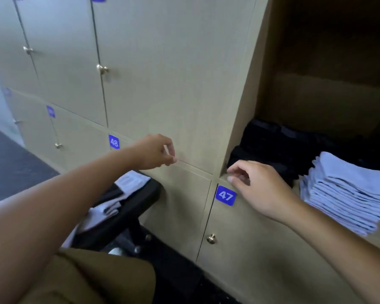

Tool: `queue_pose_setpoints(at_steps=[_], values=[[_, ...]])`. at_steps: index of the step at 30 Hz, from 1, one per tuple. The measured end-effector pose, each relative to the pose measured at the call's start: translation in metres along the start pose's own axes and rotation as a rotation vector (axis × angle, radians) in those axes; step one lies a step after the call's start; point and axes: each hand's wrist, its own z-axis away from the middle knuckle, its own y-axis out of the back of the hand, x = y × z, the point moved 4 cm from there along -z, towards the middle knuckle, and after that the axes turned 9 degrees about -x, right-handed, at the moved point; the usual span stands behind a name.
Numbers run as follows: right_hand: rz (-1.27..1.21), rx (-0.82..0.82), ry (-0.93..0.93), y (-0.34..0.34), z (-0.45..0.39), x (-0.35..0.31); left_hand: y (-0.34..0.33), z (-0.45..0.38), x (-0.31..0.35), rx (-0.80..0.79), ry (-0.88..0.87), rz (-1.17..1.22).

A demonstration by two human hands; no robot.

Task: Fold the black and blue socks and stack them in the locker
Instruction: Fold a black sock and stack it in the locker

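both bare forearms are reaching forward and up from the bottom corners of the view. the left hand (157, 151) is hanging with its wrist slightly bent, thumb and forefinger tips nearly meeting in a small ring and holding nothing. the right hand (253, 186) is stretching in from the right, palm down, its fingers loosely curled with the fingertips (230, 178) pointing left, gripping nothing.

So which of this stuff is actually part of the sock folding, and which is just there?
Part of the job:
- blue sock stack in the open locker
- black sock pile beside it
- loose socks on the chair
- left hand and right hand, both holding nothing

Just there:
- door 47
- door 48
- brass knob
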Motion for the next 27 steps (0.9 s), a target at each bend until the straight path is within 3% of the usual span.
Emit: queue_pose_setpoints(at_steps=[7,16,20,27], values=[[-0.027,-0.117,0.0,-0.019,-0.013,-0.013,-0.005,-0.004,-0.077,-0.058,0.228,-0.06],[-0.051,-0.218,-0.007,-0.039,-0.023,-0.029,-0.016,0.008,-0.136,-0.355,0.486,-0.371],[-0.048,-0.259,-0.012,-0.046,-0.027,-0.034,-0.021,0.015,-0.149,-0.443,0.558,-0.393],[-0.047,-0.314,0.0,-0.058,-0.033,-0.041,-0.029,0.013,-0.15,-0.433,0.573,-0.416]])
